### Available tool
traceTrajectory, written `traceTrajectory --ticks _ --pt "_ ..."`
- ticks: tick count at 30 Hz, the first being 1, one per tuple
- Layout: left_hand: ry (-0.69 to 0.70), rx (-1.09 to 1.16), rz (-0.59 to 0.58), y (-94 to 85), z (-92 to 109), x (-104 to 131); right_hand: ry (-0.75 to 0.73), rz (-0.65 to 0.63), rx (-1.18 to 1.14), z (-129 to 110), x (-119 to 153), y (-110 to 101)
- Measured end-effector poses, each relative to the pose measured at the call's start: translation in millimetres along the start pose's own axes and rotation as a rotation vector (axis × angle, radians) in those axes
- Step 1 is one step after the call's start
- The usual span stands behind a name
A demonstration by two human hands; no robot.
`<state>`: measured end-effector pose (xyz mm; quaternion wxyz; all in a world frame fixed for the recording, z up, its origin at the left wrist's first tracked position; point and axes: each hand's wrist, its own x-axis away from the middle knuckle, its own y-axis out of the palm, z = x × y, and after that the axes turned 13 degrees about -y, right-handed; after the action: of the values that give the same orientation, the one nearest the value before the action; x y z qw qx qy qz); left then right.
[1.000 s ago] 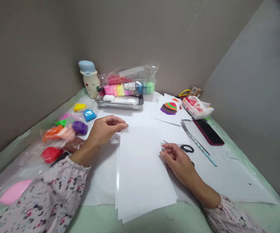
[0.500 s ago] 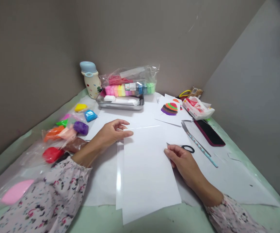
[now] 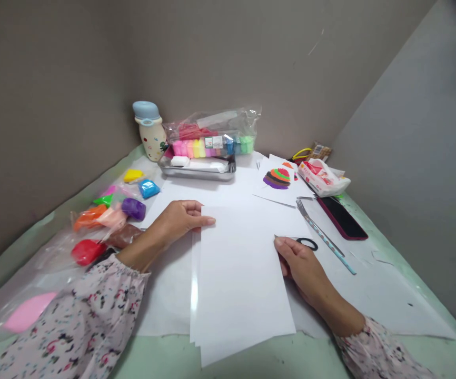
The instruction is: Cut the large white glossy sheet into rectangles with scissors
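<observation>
A blank white sheet of paper [image 3: 244, 284] lies in front of me, over another white sheet that shows along its left side. My left hand [image 3: 186, 218] pinches its upper left edge, thumb on top and fingers behind. At the right edge, my right hand [image 3: 297, 260] has its thumb and fingers closed on the paper's side; the fingertips are partly hidden. Just beyond that hand is a pair of scissors [image 3: 307, 243], one black handle loop showing.
Bagged coloured clay [image 3: 134, 209] lies at left. At the back stand a bottle [image 3: 151, 139] and a metal tray [image 3: 196, 173] with a bag of clay. On the right are a striped drawing [image 3: 277, 179], a tissue pack [image 3: 325, 178], a phone [image 3: 342, 218] and a fork [image 3: 323, 234].
My left fingers have closed onto the paper's upper left edge. My right hand has shifted slightly to the right along with the sheet's edge.
</observation>
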<state>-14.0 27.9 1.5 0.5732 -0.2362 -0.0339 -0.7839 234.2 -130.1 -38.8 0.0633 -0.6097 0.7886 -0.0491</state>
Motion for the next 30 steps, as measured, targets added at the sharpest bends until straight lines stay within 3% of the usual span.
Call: traceTrajectory --ticks 5,10,15,20,26,30 --pt "0.065 -0.056 -0.005 -3.5 -4 -5 -0.005 0.024 0.119 -6 -1 1" --pt "0.068 0.104 0.058 -7.4 -2 -9 -0.030 0.031 0.214 -11 -1 1" --pt "0.070 0.213 -0.028 -10.4 2 -9 -0.047 0.030 0.180 -10 -2 4" --pt "0.053 0.300 -0.066 -11.8 0 -12 -0.110 0.141 0.176 -13 1 4" --pt "0.010 0.411 -0.083 -11.9 1 -13 -0.164 -0.032 0.169 -21 6 6" --pt "0.002 0.455 -0.075 -11.3 1 -13 -0.115 -0.042 0.133 -22 7 8"
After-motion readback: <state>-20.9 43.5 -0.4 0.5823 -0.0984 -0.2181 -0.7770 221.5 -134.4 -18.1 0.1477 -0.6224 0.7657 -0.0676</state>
